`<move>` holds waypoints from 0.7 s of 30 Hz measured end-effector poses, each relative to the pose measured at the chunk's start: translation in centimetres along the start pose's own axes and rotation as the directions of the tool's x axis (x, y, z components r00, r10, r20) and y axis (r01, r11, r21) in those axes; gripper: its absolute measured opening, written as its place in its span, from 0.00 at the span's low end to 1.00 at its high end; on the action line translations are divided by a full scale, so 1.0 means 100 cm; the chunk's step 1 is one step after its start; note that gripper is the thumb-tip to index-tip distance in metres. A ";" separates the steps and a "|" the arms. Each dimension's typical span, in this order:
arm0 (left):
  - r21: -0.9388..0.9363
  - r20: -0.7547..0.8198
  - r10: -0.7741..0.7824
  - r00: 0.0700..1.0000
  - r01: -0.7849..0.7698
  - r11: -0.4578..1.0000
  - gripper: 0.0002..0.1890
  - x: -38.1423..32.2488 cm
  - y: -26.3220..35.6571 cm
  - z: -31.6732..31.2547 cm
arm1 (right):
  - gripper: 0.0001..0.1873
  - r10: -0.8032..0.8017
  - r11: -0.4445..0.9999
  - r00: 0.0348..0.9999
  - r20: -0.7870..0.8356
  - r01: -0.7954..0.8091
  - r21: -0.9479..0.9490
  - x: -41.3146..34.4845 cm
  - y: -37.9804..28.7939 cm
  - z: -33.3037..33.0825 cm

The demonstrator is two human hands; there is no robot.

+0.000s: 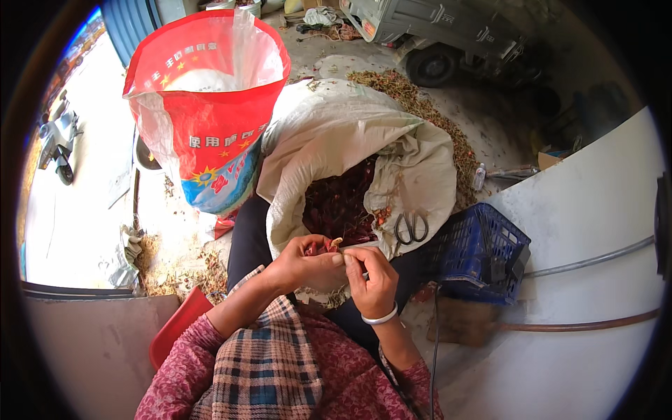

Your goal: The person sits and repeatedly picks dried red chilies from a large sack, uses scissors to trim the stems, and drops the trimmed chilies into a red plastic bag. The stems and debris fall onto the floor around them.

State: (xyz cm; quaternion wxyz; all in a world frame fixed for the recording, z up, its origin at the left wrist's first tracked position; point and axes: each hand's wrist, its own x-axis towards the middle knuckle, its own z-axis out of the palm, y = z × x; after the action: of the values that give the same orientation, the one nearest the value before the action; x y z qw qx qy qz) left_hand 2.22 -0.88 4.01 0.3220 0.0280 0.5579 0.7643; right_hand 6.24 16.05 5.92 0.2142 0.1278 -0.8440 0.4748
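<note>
Several dried red chilies (317,248) are held in my left hand (296,265), their pale stem ends pointing to the right. My right hand (371,278), with a white bangle at the wrist, meets the left thumb and pinches at a chili stem, mostly hidden by the fingertips. Just beyond both hands, a white woven sack (336,142) lies with its mouth turned towards me. Dark red chilies (341,202) fill the opening. A pair of black-handled scissors (411,228) rests on the sack's folded edge, close to a few reddish scraps (382,215).
A tall red plastic sack (226,121) stands open at the left. To the right is a blue plastic crate (483,252) beside a white wall panel (588,210). Stem litter (441,126) covers floor behind the sack, near a parked cargo vehicle (451,31). A plastic bottle (479,177) stands there.
</note>
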 end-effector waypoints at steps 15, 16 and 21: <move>0.070 0.123 0.066 0.990 -0.075 0.995 0.12 -0.012 -0.002 0.000 | 0.07 0.535 0.527 0.801 0.270 -0.566 0.634 -0.016 -0.002 0.007; 0.073 0.113 0.045 0.993 -0.053 0.996 0.12 -0.013 -0.001 -0.001 | 0.07 0.492 0.650 0.850 0.187 -0.502 0.570 -0.014 -0.008 0.006; -0.315 0.018 0.054 0.998 -0.045 0.948 0.14 -0.012 -0.004 0.008 | 0.04 0.205 0.950 0.978 -0.045 -0.188 0.249 -0.016 -0.003 0.009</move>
State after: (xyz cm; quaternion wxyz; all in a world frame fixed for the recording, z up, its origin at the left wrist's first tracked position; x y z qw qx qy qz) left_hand 3.67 -0.76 4.34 0.3106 0.0005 0.4237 0.8509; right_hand 7.58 15.09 4.96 0.1783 0.0516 -0.7797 0.5980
